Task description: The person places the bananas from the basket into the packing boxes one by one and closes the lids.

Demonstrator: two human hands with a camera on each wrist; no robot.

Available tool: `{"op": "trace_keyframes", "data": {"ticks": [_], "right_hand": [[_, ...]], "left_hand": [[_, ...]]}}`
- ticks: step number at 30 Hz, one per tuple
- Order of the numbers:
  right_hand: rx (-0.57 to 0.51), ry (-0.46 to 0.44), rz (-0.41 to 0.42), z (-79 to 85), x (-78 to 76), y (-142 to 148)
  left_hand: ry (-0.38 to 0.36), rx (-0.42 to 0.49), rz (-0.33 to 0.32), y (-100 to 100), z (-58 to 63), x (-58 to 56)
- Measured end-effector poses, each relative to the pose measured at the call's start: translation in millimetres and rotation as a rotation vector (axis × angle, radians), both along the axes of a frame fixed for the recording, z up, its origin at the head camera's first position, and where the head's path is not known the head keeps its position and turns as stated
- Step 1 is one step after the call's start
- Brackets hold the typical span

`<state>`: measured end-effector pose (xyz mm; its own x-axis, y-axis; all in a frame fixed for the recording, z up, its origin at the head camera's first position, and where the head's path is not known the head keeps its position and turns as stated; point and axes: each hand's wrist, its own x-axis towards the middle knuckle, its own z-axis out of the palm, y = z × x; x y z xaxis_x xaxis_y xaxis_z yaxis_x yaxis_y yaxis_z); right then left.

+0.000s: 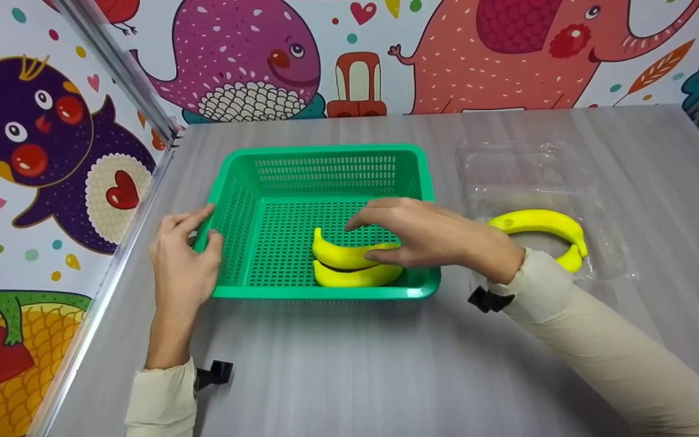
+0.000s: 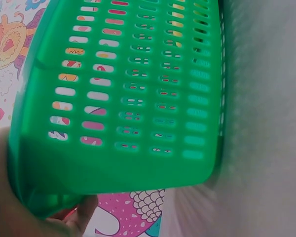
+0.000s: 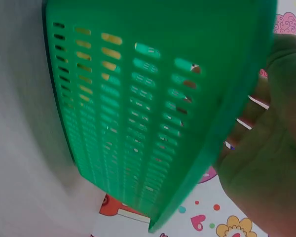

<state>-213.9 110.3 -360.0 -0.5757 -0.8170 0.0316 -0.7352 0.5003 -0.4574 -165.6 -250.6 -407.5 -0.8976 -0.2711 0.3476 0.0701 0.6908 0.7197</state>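
A green plastic basket [image 1: 325, 149] with slotted walls stands on the table. My left hand [image 1: 182, 258] grips its left rim, thumb and fingers to either side; the left wrist view has the hand around the rim of the green wall [image 2: 64, 168]. Inside, near the front right, lie two yellow bananas, one banana [image 1: 342, 255] behind the other banana [image 1: 355, 278]. Over them hovers my right hand [image 1: 425, 233], fingers spread away from the thumb, which overlaps the rear banana. In the right wrist view this hand [image 3: 266, 143] reaches over the rim, its fingertips partly hidden by the basket.
Right of the basket lies a clear plastic tray [image 1: 507, 167]. It holds a large curved banana [image 1: 540, 220] and another banana [image 1: 570, 260] partly covered by my right sleeve [image 1: 568, 303]. Walls with cartoon animals [image 1: 246, 54] border the table at the back and left.
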Motion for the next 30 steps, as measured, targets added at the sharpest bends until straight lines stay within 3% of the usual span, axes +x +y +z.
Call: {"op": "trace_keyframes", "data": {"ticks": [18, 30], "right_hand": [[0.024, -0.086, 0.039, -18.7, -12.9, -24], [0.193, -0.08, 0.004, -23.9, -11.9, -34]], "left_hand": [[0.002, 0.0, 0.004, 2, 0.7, -0.2], [0.007, -0.001, 0.009, 2, 0.3, -0.3]]}}
